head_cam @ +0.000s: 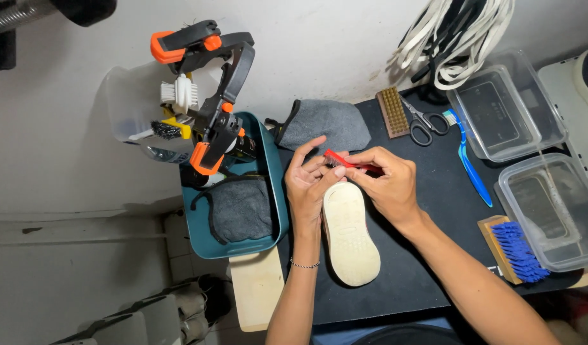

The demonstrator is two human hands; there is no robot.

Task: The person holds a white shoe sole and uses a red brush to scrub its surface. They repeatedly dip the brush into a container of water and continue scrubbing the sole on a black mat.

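Note:
A small shoe (350, 233) lies sole up on the black mat (428, 268), its pale cream sole facing me. My left hand (310, 182) rests against the shoe's toe end, fingers spread, its fingertips touching the bristle end of a small red brush (342, 161). My right hand (386, 182) pinches that brush by its handle, holding it just above the toe of the sole.
A teal bin (276, 185) at left holds a grey cloth, bottles and orange-black clamps (211, 96). A grey cloth (326, 124), wooden brush (391, 112), scissors (425, 124), blue toothbrush (469, 166), two clear plastic boxes (508, 112) and a blue-bristled brush (514, 252) lie around.

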